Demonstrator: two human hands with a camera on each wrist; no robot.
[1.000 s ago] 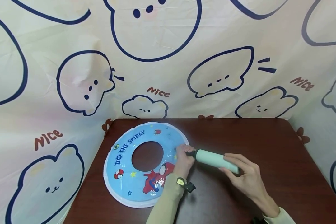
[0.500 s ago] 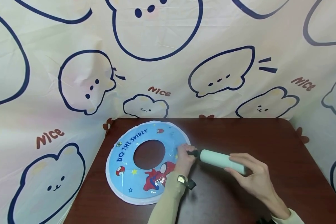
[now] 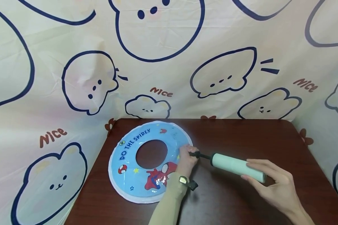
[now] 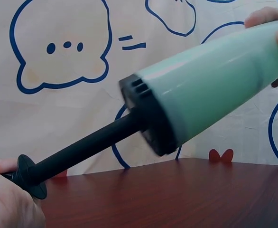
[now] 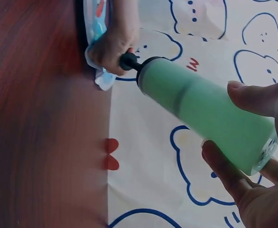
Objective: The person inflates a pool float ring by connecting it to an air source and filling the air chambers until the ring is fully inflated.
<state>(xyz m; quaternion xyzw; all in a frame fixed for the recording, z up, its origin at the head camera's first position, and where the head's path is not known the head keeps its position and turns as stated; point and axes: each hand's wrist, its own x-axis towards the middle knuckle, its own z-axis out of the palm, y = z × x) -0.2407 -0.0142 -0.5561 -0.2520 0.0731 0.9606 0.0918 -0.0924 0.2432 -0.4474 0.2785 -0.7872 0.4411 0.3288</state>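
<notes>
A mint-green hand pump [image 3: 233,166] slants over the table's middle, its black rod [image 4: 89,147] drawn out of the barrel. My left hand [image 3: 187,161] grips the black handle end of the rod, by the right edge of a blue inflatable swim ring [image 3: 122,186]. The far end of the barrel is held between the thumb and fingers of my right hand [image 3: 280,184]. In the right wrist view, thumb and fingers lie on opposite sides of the barrel. The ring lies flat, printed with a red cartoon figure and "DO THE SPIDEY"; my left hand and forearm cover part of its right side.
The dark brown wooden table [image 3: 270,140] extends around the ring and both hands. Behind it and at the sides hangs a pale cloth [image 3: 171,75] with blue-outlined cartoon bears. A dark band [image 3: 192,185] sits on my left wrist.
My right hand has moved right with the pump barrel, away from my left hand, and more black rod shows. The left hand has stayed nearly in place on the handle.
</notes>
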